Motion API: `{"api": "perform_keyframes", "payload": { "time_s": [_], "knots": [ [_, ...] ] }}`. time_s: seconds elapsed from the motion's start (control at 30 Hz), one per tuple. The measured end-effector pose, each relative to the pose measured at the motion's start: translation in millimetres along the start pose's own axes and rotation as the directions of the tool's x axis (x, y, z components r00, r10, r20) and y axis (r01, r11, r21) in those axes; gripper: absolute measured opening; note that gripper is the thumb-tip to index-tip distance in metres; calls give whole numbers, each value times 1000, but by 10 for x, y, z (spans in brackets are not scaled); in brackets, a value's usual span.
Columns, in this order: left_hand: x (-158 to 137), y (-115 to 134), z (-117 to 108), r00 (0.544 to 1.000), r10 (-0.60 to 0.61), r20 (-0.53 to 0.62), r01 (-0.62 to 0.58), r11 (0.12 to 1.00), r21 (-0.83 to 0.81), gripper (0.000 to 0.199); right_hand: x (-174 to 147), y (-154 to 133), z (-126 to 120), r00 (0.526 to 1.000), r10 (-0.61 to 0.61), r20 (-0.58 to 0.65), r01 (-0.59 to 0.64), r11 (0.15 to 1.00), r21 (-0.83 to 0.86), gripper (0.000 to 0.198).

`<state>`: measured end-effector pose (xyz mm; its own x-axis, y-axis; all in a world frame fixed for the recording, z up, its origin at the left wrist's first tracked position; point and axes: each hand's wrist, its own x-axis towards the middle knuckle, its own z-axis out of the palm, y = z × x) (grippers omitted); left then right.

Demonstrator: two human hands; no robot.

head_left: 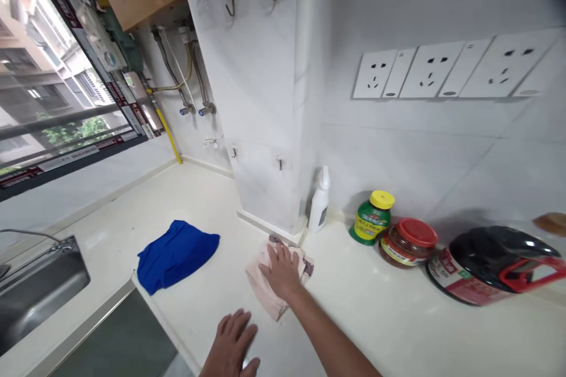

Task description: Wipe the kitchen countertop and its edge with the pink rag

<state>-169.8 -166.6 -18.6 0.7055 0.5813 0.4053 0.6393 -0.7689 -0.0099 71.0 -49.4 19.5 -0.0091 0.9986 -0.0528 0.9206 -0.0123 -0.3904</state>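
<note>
My right hand (pixel 282 271) lies flat with fingers spread on a pale pink cloth (pixel 260 283), pressing it to the white countertop (pixel 221 300) by the foot of the wall pillar. Dark patterned patches show at the cloth's edges. Nearer to me, my left hand (pixel 232 344) rests at the front of the counter, its fingers apart and nothing in it. A blue cloth (pixel 177 256) is spread out on the counter to the left of both hands.
Behind the pink cloth stands a white spray bottle (pixel 319 200). Rightward along the wall are a green jar (pixel 371 221) with a yellow lid, a red-lidded jar (pixel 407 242) and a large dark bottle (pixel 475 265) with a red handle. A steel sink (pixel 48 288) is at the left.
</note>
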Motion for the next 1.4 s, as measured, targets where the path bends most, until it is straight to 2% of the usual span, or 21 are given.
{"api": "perform_keyframes", "payload": {
  "time_s": [0.1, 0.23, 0.37, 0.5, 0.57, 0.63, 0.8, 0.93, 1.03, 1.1, 1.2, 1.27, 1.3, 1.4],
  "knots": [
    [-24, 22, 4, 998, -36, 42, 38, 999, -38, 63, 47, -20, 77, 999, 11, 30, -10, 999, -39, 78],
    [-48, 56, 19, 994, -61, 85, 66, 996, -54, 61, 191, -153, 119, 998, 2, 63, 2, 998, -57, 82],
    [-71, 91, 40, 989, -91, 116, 100, 993, -70, 58, 370, -403, 158, 979, -165, 121, 169, 985, -25, 83],
    [-108, 103, 98, 982, -111, 153, 129, 986, -109, 59, 379, -611, 244, 893, -409, 190, 412, 911, 25, 72],
    [-132, 104, 149, 985, -104, 135, 120, 985, -120, 62, 391, -656, 283, 866, -460, 198, 464, 885, 27, 70],
    [-152, 110, 203, 987, -117, 109, 130, 984, -121, 64, 471, -670, 316, 881, -434, 187, 442, 897, 1, 74],
    [-172, 142, 301, 982, -165, 94, 176, 975, -135, 66, 911, -701, 410, 970, -222, 95, 230, 969, -85, 77],
    [-157, 162, 314, 976, -183, 117, 204, 958, -202, 69, 1080, -754, 524, 989, -142, 43, 146, 980, -137, 74],
    [-88, 152, 236, 973, -201, 115, 227, 926, -301, 61, 922, -851, 604, 994, -110, 29, 113, 978, -176, 72],
    [-46, 138, 133, 975, -213, 70, 223, 892, -393, 55, 705, -974, 654, 994, -105, 29, 109, 975, -194, 71],
    [-150, 111, -54, 984, -170, -44, 122, 846, -519, 52, 303, -1241, 743, 989, -142, 45, 148, 969, -199, 73],
    [-405, 70, -164, 978, -186, -96, 104, 831, -546, 44, 24, -1451, 819, 981, -181, 62, 190, 963, -192, 76],
    [-583, 33, -213, 967, -230, -106, 138, 829, -542, 37, -114, -1557, 863, 975, -208, 72, 218, 960, -177, 78],
    [-1158, -159, -363, 877, -462, -129, 347, 797, -494, 26, -514, -1860, 1005, 936, -341, 89, 348, 934, -80, 86]
  ]
}}
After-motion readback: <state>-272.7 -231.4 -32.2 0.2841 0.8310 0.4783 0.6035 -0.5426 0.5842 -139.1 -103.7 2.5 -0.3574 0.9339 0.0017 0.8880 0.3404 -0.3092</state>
